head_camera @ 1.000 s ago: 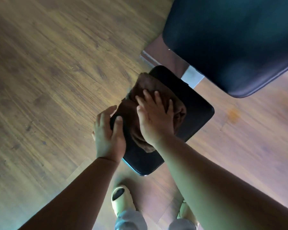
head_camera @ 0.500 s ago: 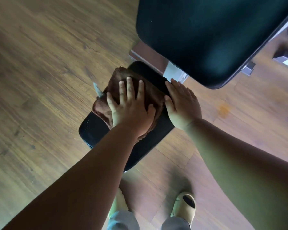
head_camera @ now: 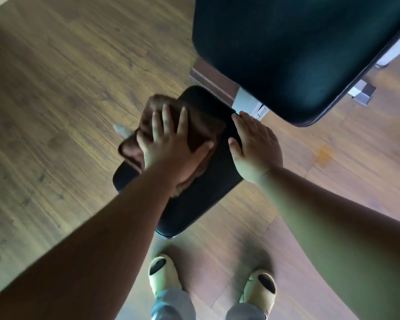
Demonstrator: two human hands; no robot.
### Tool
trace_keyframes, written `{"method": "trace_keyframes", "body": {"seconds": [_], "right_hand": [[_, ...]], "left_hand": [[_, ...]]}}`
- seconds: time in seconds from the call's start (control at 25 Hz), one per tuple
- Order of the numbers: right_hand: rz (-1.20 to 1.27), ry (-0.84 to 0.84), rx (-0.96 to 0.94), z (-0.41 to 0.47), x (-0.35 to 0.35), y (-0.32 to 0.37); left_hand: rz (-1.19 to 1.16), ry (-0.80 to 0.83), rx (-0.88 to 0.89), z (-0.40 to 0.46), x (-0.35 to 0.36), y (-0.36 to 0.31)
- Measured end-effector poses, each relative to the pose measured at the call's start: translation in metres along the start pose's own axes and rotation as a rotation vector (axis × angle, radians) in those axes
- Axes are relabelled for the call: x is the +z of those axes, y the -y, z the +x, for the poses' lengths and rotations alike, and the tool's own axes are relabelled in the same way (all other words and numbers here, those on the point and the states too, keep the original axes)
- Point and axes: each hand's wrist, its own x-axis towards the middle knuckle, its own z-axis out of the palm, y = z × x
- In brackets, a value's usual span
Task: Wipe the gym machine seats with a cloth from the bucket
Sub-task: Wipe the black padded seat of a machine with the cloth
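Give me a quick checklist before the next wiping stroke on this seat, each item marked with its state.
1. Cloth lies on the seat: ok.
2. Left hand presses flat on the cloth, fingers spread: ok.
3. Right hand steadies the seat's right edge: ok.
4. Seat's near part not yet covered by the cloth: ok.
5. Cloth damp enough: cannot tell.
6. Bucket within reach: cannot tell, it is out of view.

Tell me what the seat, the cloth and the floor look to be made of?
Seat: black padded vinyl or leather, judging by its smooth sheen and rounded edges. Cloth: brown terry or microfibre, likely; it looks soft, matte and folded. Floor: wood or wood-look planks, with grain and seams showing.
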Motion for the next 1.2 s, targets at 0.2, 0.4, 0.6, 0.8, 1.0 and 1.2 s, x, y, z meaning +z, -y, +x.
{"method": "trace_keyframes", "body": {"seconds": [0.2, 0.4, 0.6, 0.8, 1.0, 1.2], "right_hand": [[-0.013, -0.017, -0.007, 0.000, 0.003, 0.000], [-0.023, -0.014, -0.007, 0.001, 0.001, 0.001], [-0.016, -0.048, -0.001, 0.001, 0.003, 0.002], [-0.010, -0.087, -0.036, 0.000, 0.006, 0.000], [0.005, -0.080, -0.043, 0.000, 0.007, -0.002], [0.109, -0.063, -0.036, 0.005, 0.003, -0.004]], "left_hand": [[-0.014, 0.053, -0.107, 0.035, -0.017, 0.001], [-0.165, 0.041, -0.307, -0.031, -0.013, 0.069], [-0.582, -0.145, -0.607, -0.107, 0.025, 0.073], [-0.260, -0.290, -0.072, -0.172, 0.071, 0.018], [0.131, -0.249, 0.297, -0.152, 0.061, 0.017], [0.222, -0.155, 0.303, -0.103, 0.055, -0.051]]}}
